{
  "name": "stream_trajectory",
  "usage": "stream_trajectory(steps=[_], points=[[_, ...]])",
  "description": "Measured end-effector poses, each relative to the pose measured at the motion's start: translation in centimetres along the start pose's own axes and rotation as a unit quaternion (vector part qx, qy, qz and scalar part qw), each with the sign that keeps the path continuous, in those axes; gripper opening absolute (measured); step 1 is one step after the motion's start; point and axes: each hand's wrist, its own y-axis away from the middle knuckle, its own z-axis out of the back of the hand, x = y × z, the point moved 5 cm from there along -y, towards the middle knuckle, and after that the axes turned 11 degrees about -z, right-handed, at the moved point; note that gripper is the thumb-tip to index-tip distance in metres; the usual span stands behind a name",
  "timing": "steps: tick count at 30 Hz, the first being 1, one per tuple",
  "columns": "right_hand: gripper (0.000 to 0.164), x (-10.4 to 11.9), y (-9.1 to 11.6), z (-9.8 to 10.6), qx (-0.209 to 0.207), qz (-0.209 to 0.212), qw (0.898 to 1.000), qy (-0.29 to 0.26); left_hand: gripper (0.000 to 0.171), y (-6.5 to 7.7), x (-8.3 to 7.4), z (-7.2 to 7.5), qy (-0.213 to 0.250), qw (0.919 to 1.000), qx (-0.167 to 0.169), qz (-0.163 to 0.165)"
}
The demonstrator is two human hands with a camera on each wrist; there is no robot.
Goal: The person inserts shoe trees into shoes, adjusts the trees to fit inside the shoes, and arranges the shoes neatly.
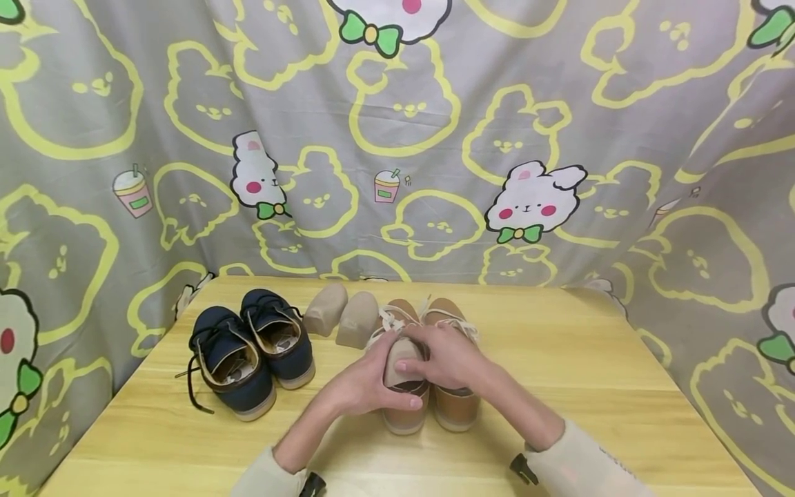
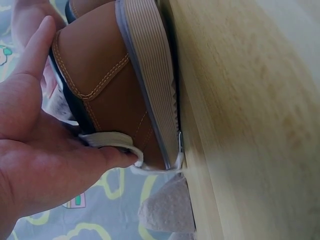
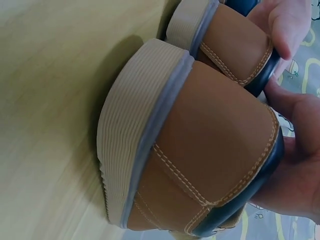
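Observation:
Two brown lace-up shoes stand side by side, heels toward me. A beige molded shoe insert [image 1: 397, 360] juts from the opening of the left brown shoe [image 1: 404, 421]. My right hand [image 1: 450, 355] pinches this insert, thumb on the near side and fingers over its top. Around the left side of the same shoe, my left hand [image 1: 363, 383] holds on; its thumb stretches across by the heel collar and a fingertip is near the white lace [image 2: 112, 139]. The right brown shoe [image 1: 456, 411] stands beneath my right wrist. The insert's far end is hidden.
Two more beige inserts [image 1: 326, 310] lie left of the brown shoes. Farther left stands a pair of dark blue shoes [image 1: 232, 359], one with a lace trailing on the wooden table [image 1: 559, 386]. A patterned curtain [image 1: 422, 172] hangs behind the table and along its sides.

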Motion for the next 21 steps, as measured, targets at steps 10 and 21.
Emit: stream_trajectory(steps=[10,21], points=[[0.053,0.01,-0.34,-0.22,-0.021,-0.017,1.000,-0.003,0.113,-0.08,-0.20,0.20,0.001,1.0000,-0.001,-0.009],[0.058,-0.23,-0.29,-0.72,-0.034,-0.078,0.996,-0.018,0.118,-0.01,-0.19,0.23,-0.001,0.9999,-0.003,0.011]])
